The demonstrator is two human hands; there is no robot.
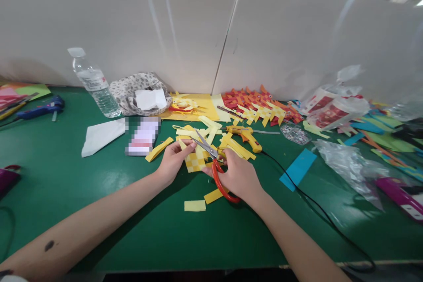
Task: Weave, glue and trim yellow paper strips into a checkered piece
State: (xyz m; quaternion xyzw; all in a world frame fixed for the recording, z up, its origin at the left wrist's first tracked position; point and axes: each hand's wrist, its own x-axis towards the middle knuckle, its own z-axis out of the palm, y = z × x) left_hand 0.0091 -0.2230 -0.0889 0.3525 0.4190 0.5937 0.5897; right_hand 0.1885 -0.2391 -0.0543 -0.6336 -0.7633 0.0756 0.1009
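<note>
My left hand (174,158) pinches a woven paper piece (195,162), checked in two yellows, near its upper left edge. In my right hand (239,174) is a pair of scissors (211,152) with red handles, its blades parted and pointing up and left over the woven piece. Some right fingertips reach toward the woven piece's lower right corner; whether they grip it I cannot tell. Around both hands lie loose yellow paper strips (159,149). A pale yellow strip (194,205) rests on the green table (148,233) nearer to me.
A yellow glue gun (244,136) with a black cord lies behind my right hand. Red and yellow folded paper fish (246,99) are piled along the wall. A water bottle (97,88), a patterned cloth bag (132,86), a phone (143,136) and blue paper (298,169) surround the work.
</note>
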